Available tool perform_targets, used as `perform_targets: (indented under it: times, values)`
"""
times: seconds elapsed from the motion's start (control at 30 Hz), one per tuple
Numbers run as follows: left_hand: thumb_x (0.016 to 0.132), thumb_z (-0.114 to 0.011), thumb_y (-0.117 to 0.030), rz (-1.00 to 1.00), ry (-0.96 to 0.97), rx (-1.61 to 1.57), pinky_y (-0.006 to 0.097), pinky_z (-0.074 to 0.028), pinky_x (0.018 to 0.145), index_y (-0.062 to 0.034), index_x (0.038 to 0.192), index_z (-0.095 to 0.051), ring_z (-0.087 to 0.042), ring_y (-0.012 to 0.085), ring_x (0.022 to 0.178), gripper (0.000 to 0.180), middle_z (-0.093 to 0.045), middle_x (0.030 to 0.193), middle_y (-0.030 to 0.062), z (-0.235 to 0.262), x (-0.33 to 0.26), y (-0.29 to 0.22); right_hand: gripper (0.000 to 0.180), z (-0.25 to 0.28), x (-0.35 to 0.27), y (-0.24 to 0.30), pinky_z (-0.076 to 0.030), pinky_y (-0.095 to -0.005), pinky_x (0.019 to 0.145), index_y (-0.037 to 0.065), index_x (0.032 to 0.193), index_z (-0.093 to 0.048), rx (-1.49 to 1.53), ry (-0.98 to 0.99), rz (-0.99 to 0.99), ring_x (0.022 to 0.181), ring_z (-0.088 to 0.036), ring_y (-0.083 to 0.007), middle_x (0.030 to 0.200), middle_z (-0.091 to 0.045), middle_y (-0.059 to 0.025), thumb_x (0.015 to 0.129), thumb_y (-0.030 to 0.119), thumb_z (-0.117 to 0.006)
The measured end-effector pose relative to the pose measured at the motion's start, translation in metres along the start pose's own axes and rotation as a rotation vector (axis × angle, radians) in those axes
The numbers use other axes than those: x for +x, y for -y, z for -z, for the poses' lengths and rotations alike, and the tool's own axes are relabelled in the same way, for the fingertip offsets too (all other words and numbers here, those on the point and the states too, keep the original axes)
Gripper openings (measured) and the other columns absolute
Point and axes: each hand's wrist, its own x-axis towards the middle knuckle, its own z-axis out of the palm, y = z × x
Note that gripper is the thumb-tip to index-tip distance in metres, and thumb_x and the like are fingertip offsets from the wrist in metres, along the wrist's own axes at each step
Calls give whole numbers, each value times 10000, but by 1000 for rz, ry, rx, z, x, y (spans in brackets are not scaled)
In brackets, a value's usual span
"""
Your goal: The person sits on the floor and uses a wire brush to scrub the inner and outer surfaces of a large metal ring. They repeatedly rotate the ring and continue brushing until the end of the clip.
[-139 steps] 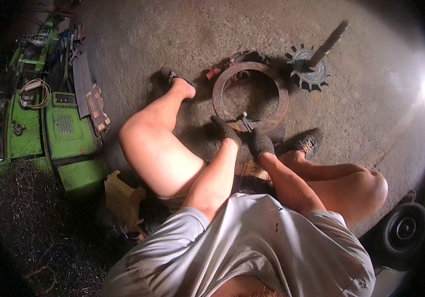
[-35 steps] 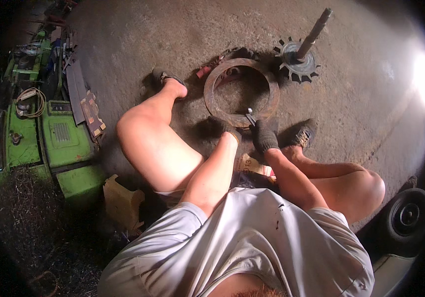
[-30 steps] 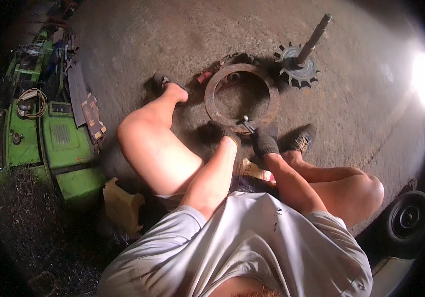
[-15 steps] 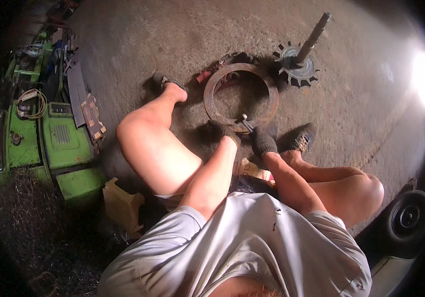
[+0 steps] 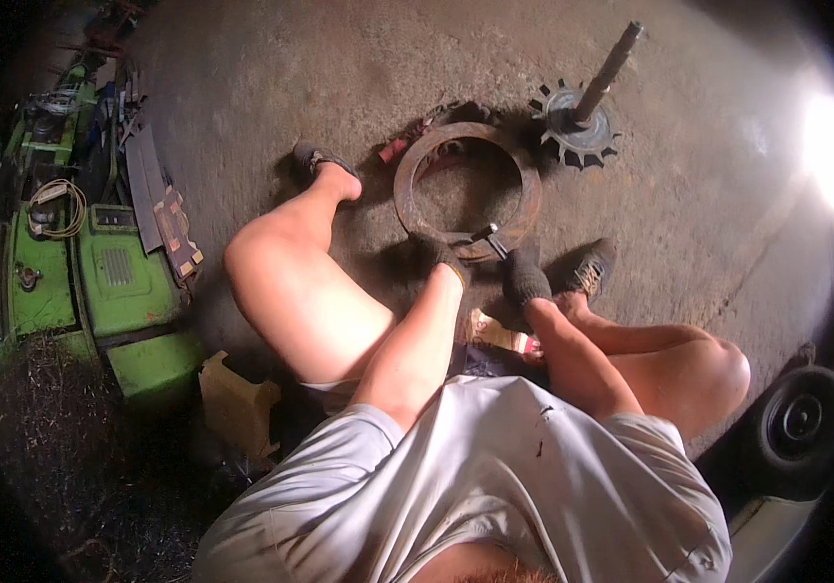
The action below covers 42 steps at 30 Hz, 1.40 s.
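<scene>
We hold the short metal tool [image 5: 483, 236] in a closed right hand [image 5: 524, 275], its axis pointing left over the near rim of the rusty ring [image 5: 466, 189] on the floor, left hand [image 5: 443, 255] pressing alongside.

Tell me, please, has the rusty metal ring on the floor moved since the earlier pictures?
No. The rusty ring lies as before beside the toothed sprocket on the concrete floor; only the camera shifted slightly.
</scene>
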Motion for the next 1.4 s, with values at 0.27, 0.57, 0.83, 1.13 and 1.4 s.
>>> perform_targets:
  times: [0.27, 0.57, 0.83, 1.13, 1.4]
  values:
    - [1052, -367, -485, 6, 16, -1, 437, -394, 1132, -98, 1462, -482, -502, 333, 1369, 576, -482, 1532, 170, -1, 2, 4, 278, -5, -8, -3, -508, -579, 893, 66, 1172, -594, 4, -15, -10, 1083, -640, -526, 1122, -658, -332, 1002, 285, -603]
    - [1055, -374, -463, 12, -1, -7, 435, -400, 1126, -99, 1449, -496, -509, 335, 1363, 550, -493, 1523, 172, 2, 0, 6, 291, 9, -11, -1, -497, -583, 877, 74, 1166, -563, -88, -99, 94, 1074, -634, -531, 1122, -654, -325, 1013, 321, -590]
    - [1058, -381, -444, 3, 1, -8, 434, -406, 1121, -99, 1437, -508, -515, 337, 1357, 527, -502, 1516, 174, -1, 4, -3, 257, 1, -1, -13, -486, -583, 875, 74, 1161, -582, -121, -138, 162, 1060, -619, -533, 1129, -624, -328, 1000, 272, -609]
    - [1062, -389, -422, -12, -29, -30, 433, -413, 1116, -100, 1424, -522, -521, 339, 1351, 502, -513, 1507, 176, -2, 1, 0, 295, 8, 5, -6, -516, -554, 888, -52, 1131, -652, -306, 11, 176, 1070, -646, -503, 1153, -636, -352, 982, 178, -545]
    - [1065, -396, -403, -49, -99, -65, 432, -419, 1111, -100, 1412, -535, -527, 340, 1346, 480, -522, 1499, 177, -1, 4, 2, 326, 19, -15, 16, -496, -603, 843, 70, 1142, -567, -87, -187, 22, 1019, -644, -535, 1053, -672, -325, 1028, 375, -546]
